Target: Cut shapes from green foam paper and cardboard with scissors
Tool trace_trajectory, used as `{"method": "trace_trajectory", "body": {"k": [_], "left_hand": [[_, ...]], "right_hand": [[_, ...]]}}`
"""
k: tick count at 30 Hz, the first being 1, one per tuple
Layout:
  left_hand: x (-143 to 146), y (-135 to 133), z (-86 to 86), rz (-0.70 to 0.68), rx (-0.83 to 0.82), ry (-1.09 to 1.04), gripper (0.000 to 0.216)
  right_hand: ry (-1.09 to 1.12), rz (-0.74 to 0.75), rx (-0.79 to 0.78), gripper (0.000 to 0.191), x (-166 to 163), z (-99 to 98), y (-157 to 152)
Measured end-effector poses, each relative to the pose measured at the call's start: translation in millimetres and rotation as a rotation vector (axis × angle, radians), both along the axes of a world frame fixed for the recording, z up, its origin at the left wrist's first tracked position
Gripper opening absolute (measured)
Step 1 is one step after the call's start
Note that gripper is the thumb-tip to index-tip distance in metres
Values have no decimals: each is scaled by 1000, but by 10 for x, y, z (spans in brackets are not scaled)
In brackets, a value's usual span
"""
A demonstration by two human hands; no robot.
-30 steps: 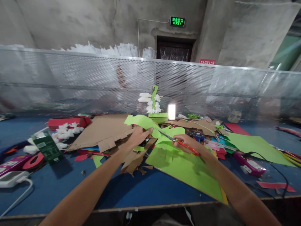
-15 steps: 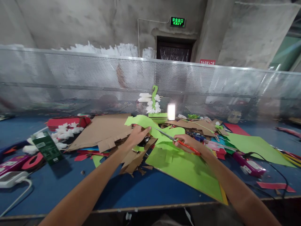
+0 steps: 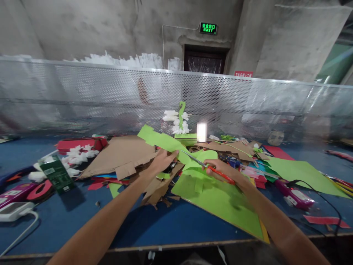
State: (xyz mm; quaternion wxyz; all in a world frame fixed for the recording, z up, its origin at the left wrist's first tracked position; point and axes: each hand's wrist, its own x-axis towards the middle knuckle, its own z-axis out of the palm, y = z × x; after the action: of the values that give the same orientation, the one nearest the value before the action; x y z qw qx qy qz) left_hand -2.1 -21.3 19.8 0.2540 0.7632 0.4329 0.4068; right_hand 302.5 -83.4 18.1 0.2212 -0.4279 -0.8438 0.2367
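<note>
My left hand [image 3: 161,162] pinches a strip of light green paper [image 3: 160,140] that rises to the upper left above the table. My right hand [image 3: 220,170] is closed on red-handled scissors [image 3: 205,165]. Their blades point up-left into the green strip, close to my left fingers. Under both hands lies a large green sheet [image 3: 220,198] on a heap of brown cardboard pieces [image 3: 121,154].
The blue table [image 3: 171,224] is strewn with coloured paper scraps. A green carton [image 3: 56,173] and white paper flowers [image 3: 77,154] lie at the left, a purple glue gun [image 3: 295,193] with a black cable at the right. A perforated metal screen [image 3: 82,92] runs along the back.
The free end of the green strip has lifted and swung up to the left. Both hands stay nearly in place, with the scissors still at the strip.
</note>
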Motion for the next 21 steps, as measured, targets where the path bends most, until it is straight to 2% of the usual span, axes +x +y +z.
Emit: {"method": "trace_trajectory", "body": {"k": [6, 14, 21], "left_hand": [[16, -30, 37, -5, 19, 24, 48], [-27, 95, -100, -27, -8, -39, 44], [-18, 114, -101, -46, -16, -53, 41]], "right_hand": [[-8, -33, 11, 50, -23, 28, -50], [-11, -57, 15, 60, -62, 51, -77], [-5, -33, 14, 60, -55, 19, -51]]}}
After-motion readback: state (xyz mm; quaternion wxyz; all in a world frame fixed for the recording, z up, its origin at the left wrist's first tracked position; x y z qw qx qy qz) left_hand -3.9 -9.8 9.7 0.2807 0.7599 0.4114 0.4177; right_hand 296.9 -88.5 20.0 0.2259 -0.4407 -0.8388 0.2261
